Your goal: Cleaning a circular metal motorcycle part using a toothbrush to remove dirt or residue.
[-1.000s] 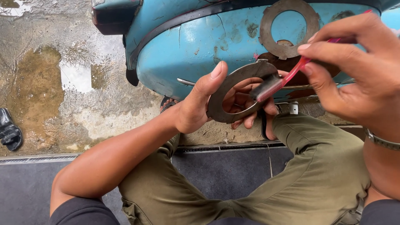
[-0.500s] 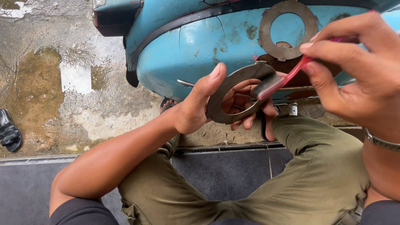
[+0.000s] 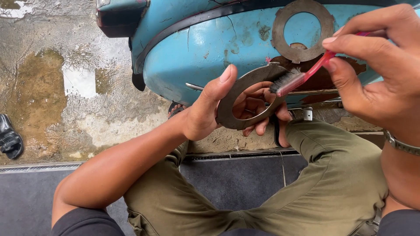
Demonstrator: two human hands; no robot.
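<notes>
My left hand (image 3: pixel 214 107) grips a flat grey metal ring plate (image 3: pixel 245 97), thumb pressed on its near face and fingers curled behind it, showing through the round opening. I hold the plate tilted, in front of the blue scooter panel (image 3: pixel 205 48). My right hand (image 3: pixel 380 70) pinches the red handle of a small wire brush (image 3: pixel 302 78) between thumb and fingers, closed firmly on it. The dark bristle head of the brush touches the upper right edge of the ring plate, beside a small tab on its rim. A metal wristband (image 3: pixel 400 146) sits on my right wrist.

Just above the brush, a second ring plate (image 3: pixel 303 30), rusty brown with a notched outer edge, lies against the blue panel, apart from the one I hold. A patch of rust shows on the panel beneath it. Below my hands are my knees in olive green trousers (image 3: pixel 332 175), over a dark mat (image 3: pixel 236 179). To the left lies wet, muddy concrete ground (image 3: pixel 65 87), with a black sandal (image 3: pixel 9 137) at the far left edge
</notes>
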